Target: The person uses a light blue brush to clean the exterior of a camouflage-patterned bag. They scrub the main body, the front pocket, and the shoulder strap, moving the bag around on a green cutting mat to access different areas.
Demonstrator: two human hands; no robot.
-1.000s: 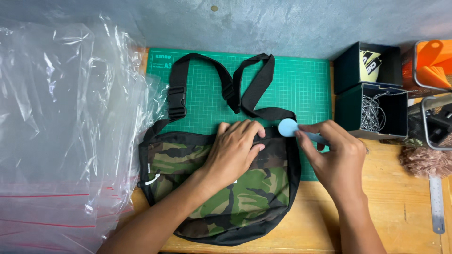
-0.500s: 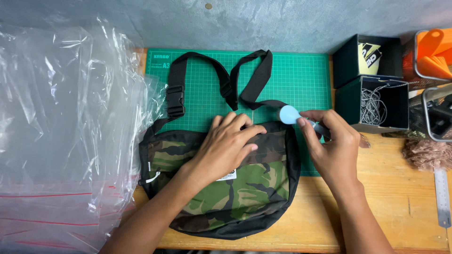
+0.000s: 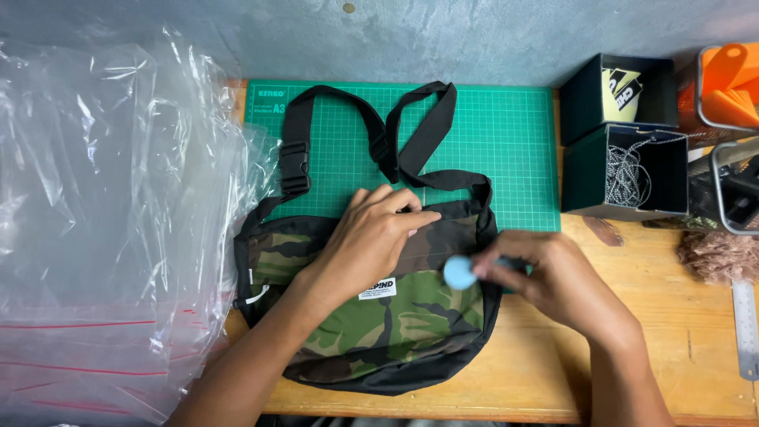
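Head view: a person works over a wooden worktop [image 3: 680,348], looking straight down.
Bag: camouflage bag [image 3: 371,308] with black trim lies flat, its upper part on the green mat [image 3: 506,134], its lower part on bare wood near the front edge.
Strap: black strap [image 3: 371,134] loops up over the mat; its buckle [image 3: 295,168] lies at the left.
Left hand: left hand [image 3: 371,237] rests palm-down on the bag's upper band, fingers spread and flat, fingertips at the top seam. Grip closed on nothing; it only presses.
Right hand: right hand [image 3: 553,285] holds a small tool with a round pale-blue head [image 3: 459,271]. Grip narrow, fingertips pinched on the handle, which is mostly hidden.
Tool position: blue head lies over the camouflage panel, right of the white label [image 3: 378,288]. Contact with the fabric cannot be confirmed.
Technique: judged from the pose, hold the cloth taut under the flat hand, keep that hand close to the working point, and pass the tool in short, even strokes away from the fingers. Keep the strap clear of the path.
Surroundings: clear plastic bags [image 3: 111,221] are heaped at the left, touching the bag's left end. Two dark boxes [image 3: 624,134] stand at the right, one holding speckled cord; a steel ruler [image 3: 745,328] lies at the far right.
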